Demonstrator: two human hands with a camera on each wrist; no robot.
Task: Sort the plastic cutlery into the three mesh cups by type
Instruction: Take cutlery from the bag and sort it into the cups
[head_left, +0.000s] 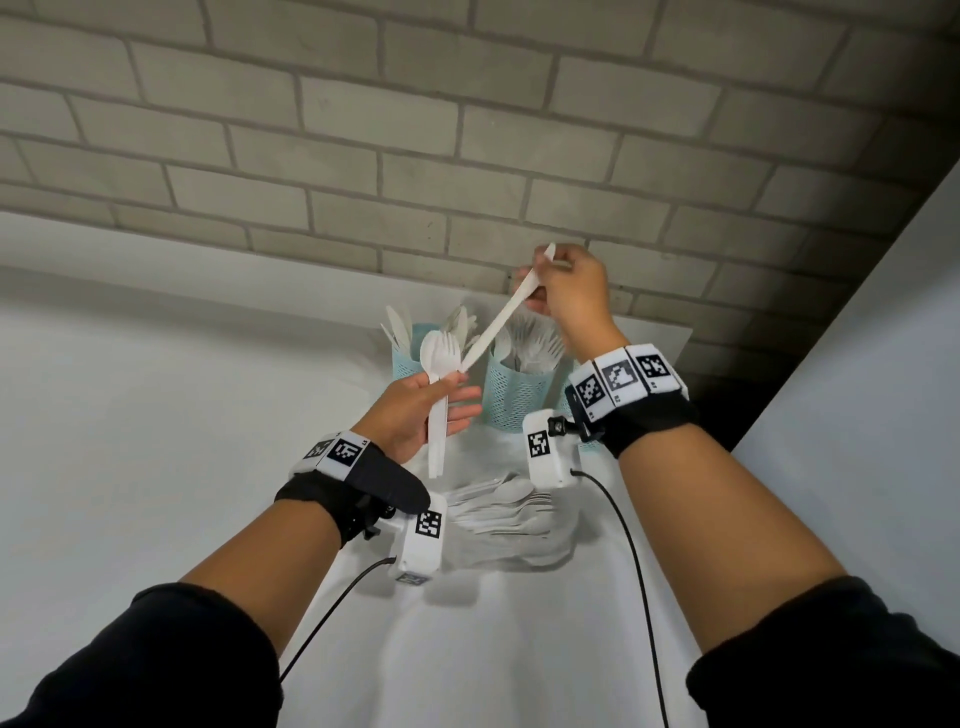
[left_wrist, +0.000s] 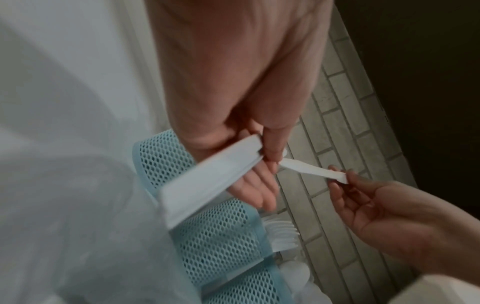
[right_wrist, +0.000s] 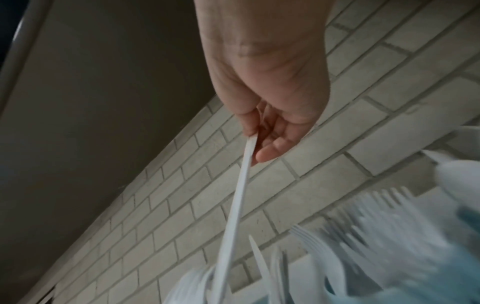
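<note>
Pinching a white plastic knife (head_left: 498, 322) in the right hand (head_left: 571, 296), left hand (head_left: 415, 415) gripping a spoon-and-fork bundle (head_left: 439, 374), teal mesh cups (head_left: 514, 395) standing behind, loose cutlery pile (head_left: 504, 506) lying on the counter (head_left: 156, 389).

Grey brick wall (head_left: 395, 130) seen behind, pale mortar lines throughout. White table surface (head_left: 130, 415) spread below wall. White ledge (head_left: 208, 244) set along wall's foot. Plain white panel (head_left: 857, 405) seen at right, dark gap (head_left: 727, 395) left between panel and wall. Same brick wall (right_wrist: 389, 82) caught in right wrist view, beside dull brown-grey surface (right_wrist: 103, 102).
</note>
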